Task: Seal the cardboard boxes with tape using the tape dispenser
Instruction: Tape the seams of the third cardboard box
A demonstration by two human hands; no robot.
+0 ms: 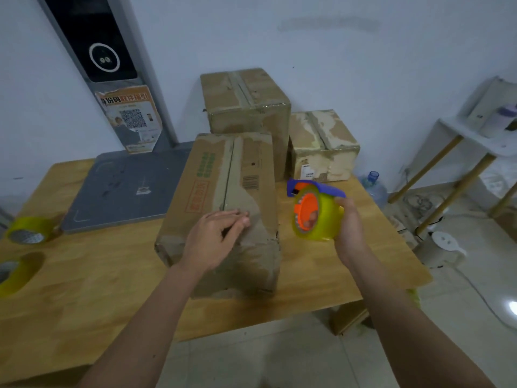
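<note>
A long worn cardboard box [223, 191] lies on the wooden table [98, 275] in front of me, its top seam running away from me. My left hand [215, 239] rests on the near end of the box top, fingers loosely curled and holding nothing. To the right of the box, above the table, my right hand [349, 228] grips the tape dispenser [316, 211], which has a blue frame, an orange hub and a yellowish roll. Two more boxes stand behind: a tall one [246, 102] and a smaller one [321, 147], both with taped seams.
A grey flat board [126, 191] lies on the table's left rear. Two spare tape rolls [28, 229] [16, 273] sit at the left edge. A water bottle [375, 189], a white shelf [475, 141] and a kettle [442, 247] stand on the floor to the right.
</note>
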